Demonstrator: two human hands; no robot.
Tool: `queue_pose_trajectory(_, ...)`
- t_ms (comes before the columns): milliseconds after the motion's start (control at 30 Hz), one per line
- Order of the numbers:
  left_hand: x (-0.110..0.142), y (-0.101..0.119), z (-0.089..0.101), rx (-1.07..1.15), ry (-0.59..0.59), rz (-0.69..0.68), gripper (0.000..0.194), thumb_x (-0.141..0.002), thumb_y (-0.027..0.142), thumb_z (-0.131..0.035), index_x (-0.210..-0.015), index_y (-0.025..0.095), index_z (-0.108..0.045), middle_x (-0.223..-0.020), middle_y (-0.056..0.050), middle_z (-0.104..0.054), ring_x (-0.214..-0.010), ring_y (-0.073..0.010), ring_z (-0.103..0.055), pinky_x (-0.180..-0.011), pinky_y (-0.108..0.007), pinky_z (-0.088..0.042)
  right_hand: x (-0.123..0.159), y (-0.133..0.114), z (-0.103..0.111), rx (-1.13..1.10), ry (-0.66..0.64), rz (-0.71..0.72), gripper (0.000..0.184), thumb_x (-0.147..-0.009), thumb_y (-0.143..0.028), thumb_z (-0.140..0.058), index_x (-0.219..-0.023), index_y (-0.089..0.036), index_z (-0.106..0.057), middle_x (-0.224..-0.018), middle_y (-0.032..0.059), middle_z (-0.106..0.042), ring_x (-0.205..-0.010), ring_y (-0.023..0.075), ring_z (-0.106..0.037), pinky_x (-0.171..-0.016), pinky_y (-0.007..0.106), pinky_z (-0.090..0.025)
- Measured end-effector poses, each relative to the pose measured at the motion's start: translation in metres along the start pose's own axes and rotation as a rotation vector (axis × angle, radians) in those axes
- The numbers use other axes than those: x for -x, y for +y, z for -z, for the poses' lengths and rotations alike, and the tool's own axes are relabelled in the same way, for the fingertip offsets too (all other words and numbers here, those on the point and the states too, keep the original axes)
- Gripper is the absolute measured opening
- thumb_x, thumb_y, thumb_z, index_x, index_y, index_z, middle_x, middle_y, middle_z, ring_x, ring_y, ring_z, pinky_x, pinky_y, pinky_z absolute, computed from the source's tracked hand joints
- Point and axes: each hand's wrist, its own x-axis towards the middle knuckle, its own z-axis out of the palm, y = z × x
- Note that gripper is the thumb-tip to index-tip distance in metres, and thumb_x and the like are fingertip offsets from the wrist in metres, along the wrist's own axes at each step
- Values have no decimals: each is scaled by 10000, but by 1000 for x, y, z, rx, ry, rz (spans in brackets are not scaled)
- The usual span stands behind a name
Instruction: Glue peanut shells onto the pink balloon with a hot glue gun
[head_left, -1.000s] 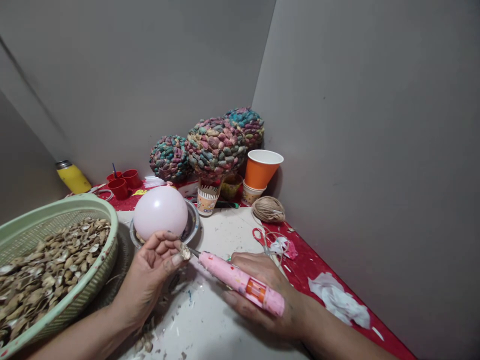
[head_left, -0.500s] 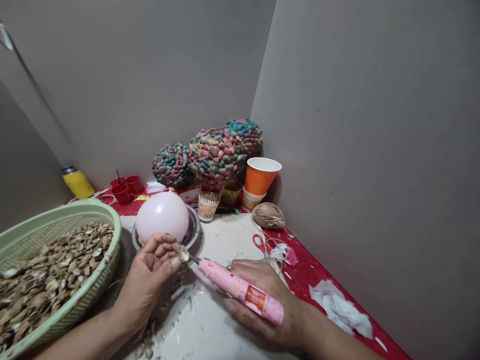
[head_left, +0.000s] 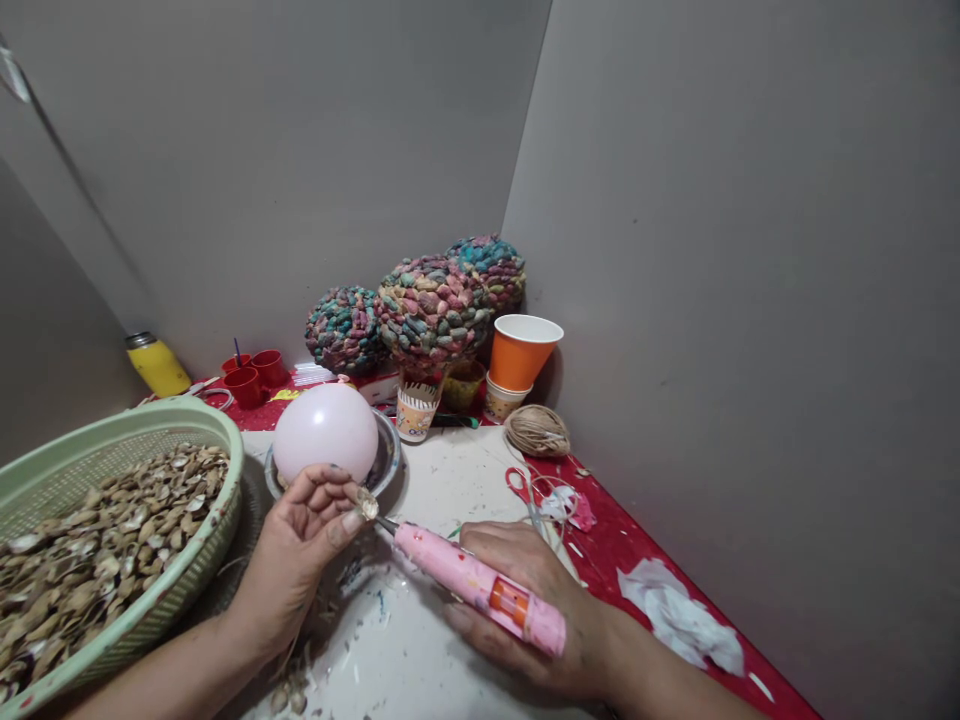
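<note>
My left hand (head_left: 304,545) pinches a small pale shell (head_left: 367,503) between thumb and fingers. My right hand (head_left: 525,600) grips a pink glue gun (head_left: 469,583), whose metal tip touches the shell. Just behind the left hand, a pale pink balloon (head_left: 325,433) rests in a shallow metal dish (head_left: 388,463). A green plastic basket (head_left: 180,570) heaped with similar brown shells sits at my left.
Three painted shell-covered balls (head_left: 433,305) stand on cups in the corner, beside an orange paper cup (head_left: 520,352) and a ball of twine (head_left: 536,430). Red small cups (head_left: 247,378) and a yellow bottle (head_left: 157,365) sit at the back left. Red-handled scissors (head_left: 525,487) and crumpled paper (head_left: 675,610) lie at right.
The view has tilted slightly, so everything sits a little lower in frame. My hands keep the shell and glue gun together, with the gun shifted slightly left.
</note>
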Motion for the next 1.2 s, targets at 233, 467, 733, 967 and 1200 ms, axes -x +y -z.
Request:
queue_pose_trajectory(233,0,0,2,-1,-24,9,343,-723,197,-857,-991,203,-641,-894,-13,-683,-844,-124,-619,-802,-214,-511,1,0,0,13,-24,-3,278,-968,-387,-463,-744,-235,-399,-654,-13,-471,-572,157,-444,-560,319,-326)
queue_pose_trajectory(467,-1,-3,3,-5,-33,10,365,-722,219,-862,-997,188,-624,-899,-17,-665,-845,-121,-603,-785,-213,-507,0,0,0,4,-26,-1,289,-975,-394,-453,-743,-229,-404,-656,-21,-460,-576,146,-433,-567,306,-324)
queue_pose_trajectory(733,0,-12,8,-44,-105,30,346,-758,227,-840,-1019,212,-614,-925,0,-657,-853,-111,-607,-778,-202,-514,1,0,-1,7,16,0,289,-966,-373,-480,-738,-231,-372,-651,-30,-446,-574,143,-422,-565,304,-302)
queue_pose_trajectory(967,2,-12,6,-69,-134,33,335,-757,234,-842,-1001,213,-613,-896,7,-659,-858,-113,-622,-777,-200,-510,1,1,-3,7,2,-8,278,-964,-374,-479,-754,-236,-359,-659,-32,-442,-575,147,-425,-570,305,-301)
queue_pose_trajectory(1200,1,-11,6,-70,-91,27,362,-715,254,-871,-976,191,-627,-899,-15,-664,-837,-127,-626,-763,-214,-516,3,1,-3,-19,-24,-31,287,-949,-391,-496,-747,-239,-359,-658,-33,-434,-575,149,-424,-574,304,-304)
